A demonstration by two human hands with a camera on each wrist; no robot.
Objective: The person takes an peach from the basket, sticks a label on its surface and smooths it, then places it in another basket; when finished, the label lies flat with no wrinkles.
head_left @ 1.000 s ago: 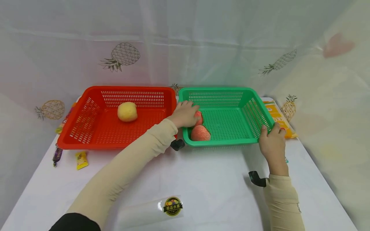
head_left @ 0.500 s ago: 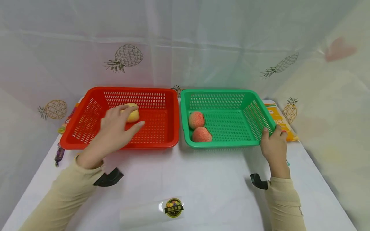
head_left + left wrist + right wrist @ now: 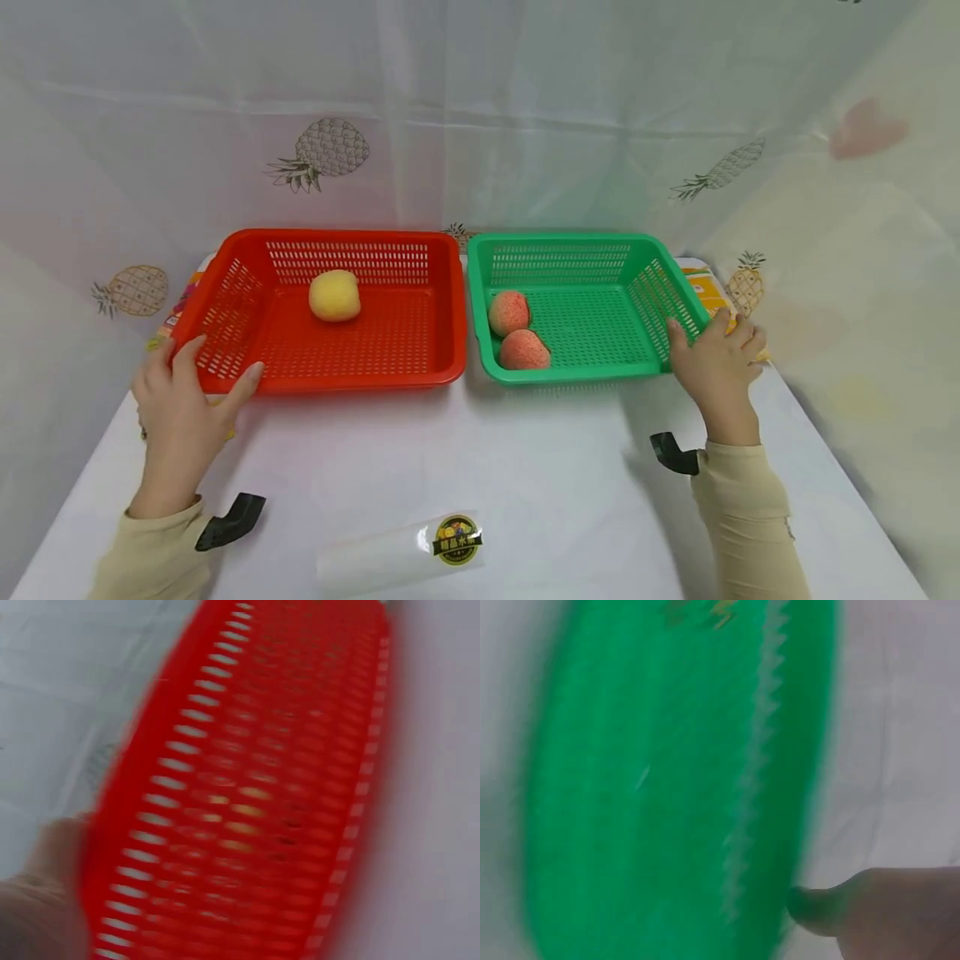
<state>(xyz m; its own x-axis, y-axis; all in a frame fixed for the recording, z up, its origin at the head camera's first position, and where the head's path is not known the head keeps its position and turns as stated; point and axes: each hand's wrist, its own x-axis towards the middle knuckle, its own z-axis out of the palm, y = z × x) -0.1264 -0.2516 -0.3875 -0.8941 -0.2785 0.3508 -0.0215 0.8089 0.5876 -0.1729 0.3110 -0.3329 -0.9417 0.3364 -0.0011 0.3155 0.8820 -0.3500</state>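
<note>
My left hand (image 3: 183, 404) is at the front left corner of a red plastic basket (image 3: 337, 383), its thumb spread away from the fingers. A yellow toy fruit (image 3: 334, 296) lies inside that basket. My right hand (image 3: 716, 367) stands at the front right corner of a green plastic basket (image 3: 577, 374), fingers spread and thumb near the rim. Two pink toy peaches (image 3: 509, 313) lie against the green basket's left side. Both wrist views are blurred; in the right one a thumb (image 3: 817, 909) meets the green rim, and the left one shows the red basket's slotted wall (image 3: 187, 731).
A clear plastic sheet or bag with a round black-and-gold label (image 3: 457, 539) lies at the table's front. An orange packet (image 3: 708, 290) shows behind the green basket's right side. Colourful wrappers (image 3: 176, 312) lie partly hidden left of the red basket. A pineapple-print cloth (image 3: 570, 125) hangs behind.
My left hand has left the peaches in the green basket, passed over the red basket and come to its front left corner. My right hand's fingers have spread at the green corner.
</note>
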